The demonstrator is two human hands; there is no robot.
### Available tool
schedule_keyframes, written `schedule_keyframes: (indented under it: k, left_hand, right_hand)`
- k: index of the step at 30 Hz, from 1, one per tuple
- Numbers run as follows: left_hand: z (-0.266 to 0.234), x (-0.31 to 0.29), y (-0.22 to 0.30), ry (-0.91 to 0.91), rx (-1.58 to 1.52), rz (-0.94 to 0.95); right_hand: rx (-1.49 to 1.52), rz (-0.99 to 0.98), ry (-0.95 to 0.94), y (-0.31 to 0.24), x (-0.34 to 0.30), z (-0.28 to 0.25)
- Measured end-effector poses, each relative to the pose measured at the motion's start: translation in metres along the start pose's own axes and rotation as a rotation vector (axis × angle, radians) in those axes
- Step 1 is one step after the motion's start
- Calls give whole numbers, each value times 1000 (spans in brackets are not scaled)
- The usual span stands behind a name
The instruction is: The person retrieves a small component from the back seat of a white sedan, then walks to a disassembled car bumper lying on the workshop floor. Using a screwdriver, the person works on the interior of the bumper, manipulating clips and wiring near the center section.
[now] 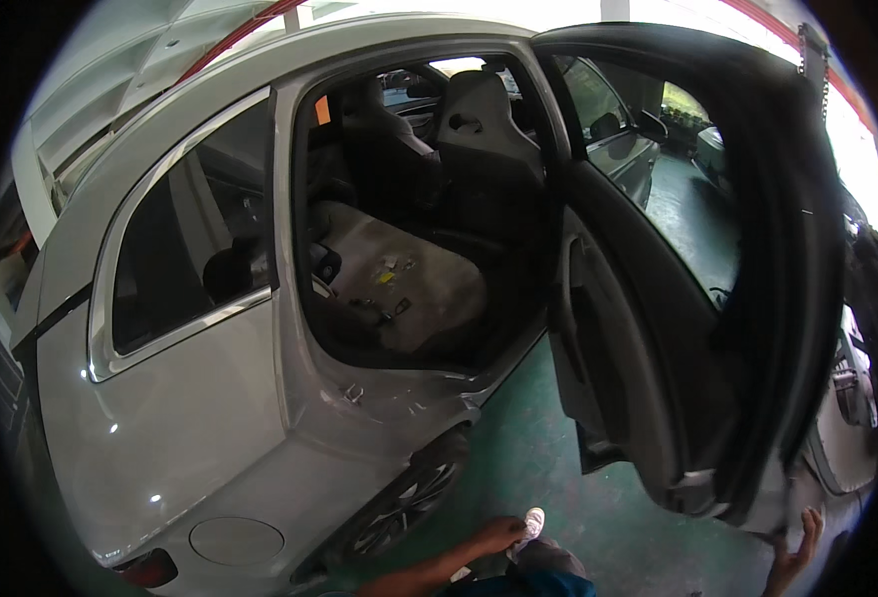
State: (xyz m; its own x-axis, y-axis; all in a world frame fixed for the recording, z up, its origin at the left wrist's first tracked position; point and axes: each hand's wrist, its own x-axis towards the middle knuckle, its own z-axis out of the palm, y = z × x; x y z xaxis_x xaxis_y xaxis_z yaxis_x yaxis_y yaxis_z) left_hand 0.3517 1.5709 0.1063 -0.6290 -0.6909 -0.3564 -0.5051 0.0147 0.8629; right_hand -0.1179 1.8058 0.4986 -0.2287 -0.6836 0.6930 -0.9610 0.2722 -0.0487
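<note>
A silver-grey car [200,398] fills the left and middle, its rear door [648,368] swung wide on the right. At the lower outer edge of this door is my right hand [797,559], its fingers stretched up and apart against or just beside the panel; exact contact is hard to tell. My left hand [498,534] is low in the middle, near the rear wheel [409,507] and above my shoe [533,521]. Its fingers look curled in, and whatever they hold, if anything, is hidden. Through the doorway, the rear seat area shows a pale bare panel [439,289].
Small loose items [389,277] lie on the pale panel inside. Front seats [479,119] stand beyond it. Below the door spreads a green floor [558,448]. At the far right, light-coloured parts [847,438] stand close to the door.
</note>
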Motion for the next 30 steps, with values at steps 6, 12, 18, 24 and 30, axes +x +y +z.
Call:
schedule_keyframes:
  k: [6, 12, 18, 24, 30]
  left_hand:
    - [-8, 1, -22, 10, -336, -301]
    - [-39, 16, -25, 56, -298, -439]
    - [-51, 39, -21, 129, -242, -529]
    - [-53, 83, -16, 162, -222, -514]
    - [-61, 137, -9, 235, -70, -440]
  right_hand:
    - [615, 532, 241, 244, -30, 126]
    - [609, 901, 330, 314, -34, 209]
    - [636, 1032, 20, 248, -23, 342]
    - [714, 998, -398, 146, -17, 460]
    - [797, 872, -783, 27, -9, 535]
